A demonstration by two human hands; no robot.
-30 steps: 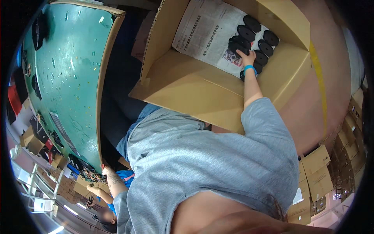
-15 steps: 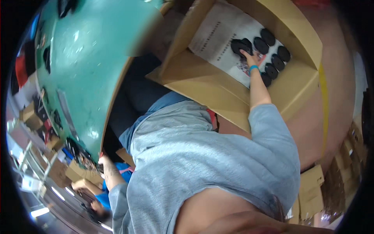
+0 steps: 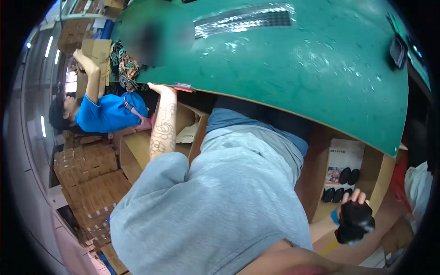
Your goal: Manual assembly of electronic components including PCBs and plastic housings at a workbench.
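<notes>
Out at the lower right, my right hand [image 3: 352, 200] is closed around dark, glossy rounded pieces [image 3: 355, 222]; their exact kind cannot be made out. Below and behind it is a cardboard box [image 3: 380, 183] with a printed paper sheet [image 3: 344, 150] inside. Several black oval pieces [image 3: 344, 176] lie in rows on that sheet. My left hand [image 3: 158, 87] rests at the front edge of the green table [image 3: 293, 59], fingers stretched out toward the left. Beside its wrist, a small red-edged item [image 3: 184, 87] sits on the table edge.
A co-worker in a blue shirt [image 3: 107, 112] is at the left with a raised arm. A heap of small parts [image 3: 126, 66] lies at the table's left end. An open carton [image 3: 133, 153] stands below my left arm, and stacked cardboard [image 3: 87, 165] lies farther left.
My right hand has come up out of the cardboard box with black pieces in its grip. My body and view have turned toward the table; my left hand stays at its edge.
</notes>
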